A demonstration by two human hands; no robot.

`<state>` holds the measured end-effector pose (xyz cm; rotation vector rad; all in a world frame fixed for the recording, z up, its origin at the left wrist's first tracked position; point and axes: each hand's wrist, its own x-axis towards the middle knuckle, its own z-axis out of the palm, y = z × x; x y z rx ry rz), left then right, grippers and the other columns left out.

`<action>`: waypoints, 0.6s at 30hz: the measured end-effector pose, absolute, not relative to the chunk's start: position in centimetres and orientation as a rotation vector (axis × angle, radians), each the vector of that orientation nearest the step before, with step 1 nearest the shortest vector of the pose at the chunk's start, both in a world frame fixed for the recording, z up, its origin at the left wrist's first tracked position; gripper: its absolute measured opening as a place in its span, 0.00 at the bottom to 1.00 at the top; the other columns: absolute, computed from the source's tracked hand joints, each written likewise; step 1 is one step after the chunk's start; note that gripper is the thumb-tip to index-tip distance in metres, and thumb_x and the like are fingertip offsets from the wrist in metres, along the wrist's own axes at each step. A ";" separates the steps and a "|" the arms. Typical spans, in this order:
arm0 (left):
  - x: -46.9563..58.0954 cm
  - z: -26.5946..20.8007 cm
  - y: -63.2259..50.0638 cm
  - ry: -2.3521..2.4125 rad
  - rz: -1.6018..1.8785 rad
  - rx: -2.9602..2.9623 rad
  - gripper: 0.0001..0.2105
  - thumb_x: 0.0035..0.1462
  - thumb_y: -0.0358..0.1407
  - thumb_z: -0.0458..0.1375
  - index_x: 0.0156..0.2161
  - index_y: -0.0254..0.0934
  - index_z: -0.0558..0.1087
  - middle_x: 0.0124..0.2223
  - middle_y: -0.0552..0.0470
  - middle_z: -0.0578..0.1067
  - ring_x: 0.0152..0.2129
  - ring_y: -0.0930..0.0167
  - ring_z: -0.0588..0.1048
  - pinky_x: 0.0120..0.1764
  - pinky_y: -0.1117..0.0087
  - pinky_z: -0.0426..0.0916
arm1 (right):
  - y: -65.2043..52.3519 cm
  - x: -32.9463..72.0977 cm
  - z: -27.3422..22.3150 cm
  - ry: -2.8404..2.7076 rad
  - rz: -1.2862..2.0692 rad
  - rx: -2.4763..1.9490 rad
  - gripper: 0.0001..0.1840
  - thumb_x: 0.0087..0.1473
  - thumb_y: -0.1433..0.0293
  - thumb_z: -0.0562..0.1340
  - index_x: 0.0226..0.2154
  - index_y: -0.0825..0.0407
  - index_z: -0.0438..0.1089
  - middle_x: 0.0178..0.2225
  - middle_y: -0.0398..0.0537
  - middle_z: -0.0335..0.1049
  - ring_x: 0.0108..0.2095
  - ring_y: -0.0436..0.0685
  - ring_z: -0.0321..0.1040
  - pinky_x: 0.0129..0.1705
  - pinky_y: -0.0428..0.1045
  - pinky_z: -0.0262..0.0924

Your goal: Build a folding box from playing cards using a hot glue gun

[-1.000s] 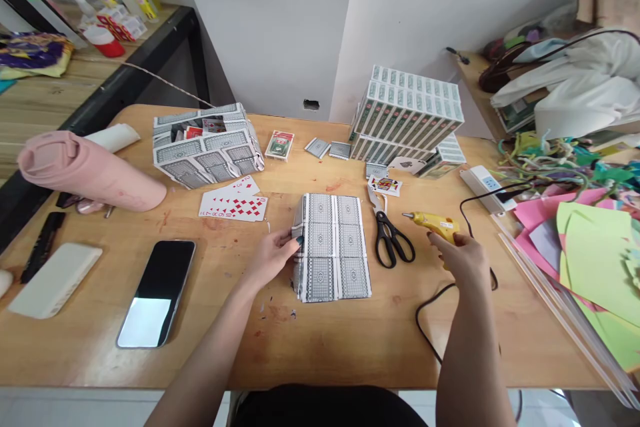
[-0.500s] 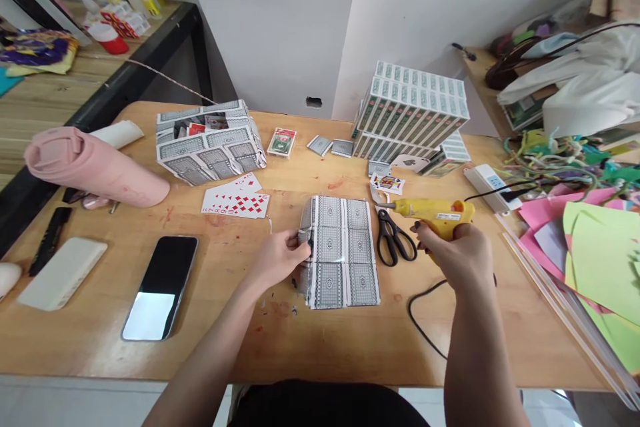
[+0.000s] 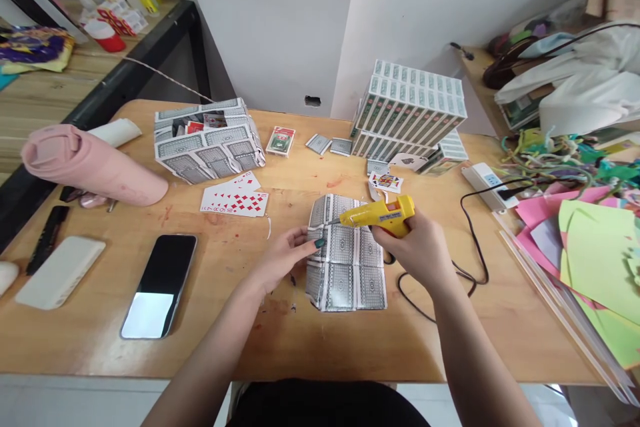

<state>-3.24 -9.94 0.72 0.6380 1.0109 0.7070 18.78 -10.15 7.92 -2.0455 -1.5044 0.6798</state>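
Observation:
A box covered in grey-backed playing cards (image 3: 343, 280) rests on the wooden table in front of me, slightly tilted. My left hand (image 3: 287, 253) grips its left side, thumb on top and fingers hidden behind the edge. In my right hand (image 3: 415, 243) is a yellow hot glue gun (image 3: 375, 215), pointing left. The nozzle is at the upper left of the box, close to a seam between cards; whether it touches I cannot tell. Black scissors lie mostly hidden under the right hand.
A second card-covered box (image 3: 207, 140) stands back left, near fanned cards (image 3: 235, 197) and a card pack (image 3: 281, 141). Stacked card packs (image 3: 410, 107) rise at the back right. A phone (image 3: 159, 287) lies left; a power strip (image 3: 487, 185) and the gun's cord are right.
My right hand has brought the glue gun left, over the box. My left hand has tipped the box a little, so more of its left side shows.

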 end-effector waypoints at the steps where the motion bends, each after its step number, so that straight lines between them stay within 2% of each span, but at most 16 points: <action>1: -3.1 0.9 -10.0 0.976 0.706 0.561 0.17 0.43 0.37 0.69 0.40 0.35 0.75 0.39 0.48 0.79 0.35 0.69 0.76 0.38 0.71 0.68 | -10.2 18.8 7.8 -1.484 0.707 -2.051 0.12 0.39 0.62 0.64 0.27 0.52 0.66 0.20 0.41 0.67 0.21 0.52 0.63 0.23 0.46 0.54; 7: -2.5 0.8 -10.0 0.883 0.707 0.309 0.15 0.39 0.41 0.70 0.30 0.34 0.75 0.27 0.53 0.77 0.21 0.73 0.73 0.27 0.74 0.67 | -10.4 19.1 7.1 -1.338 0.808 -2.094 0.13 0.39 0.62 0.63 0.27 0.53 0.67 0.25 0.47 0.73 0.26 0.57 0.69 0.27 0.49 0.58; 18: -2.0 1.6 -9.9 0.877 0.793 0.400 0.10 0.39 0.34 0.70 0.29 0.33 0.76 0.23 0.54 0.76 0.20 0.76 0.71 0.26 0.78 0.65 | -11.2 19.1 6.9 -1.207 0.898 -2.031 0.13 0.39 0.62 0.64 0.27 0.54 0.67 0.23 0.46 0.71 0.24 0.55 0.67 0.24 0.47 0.57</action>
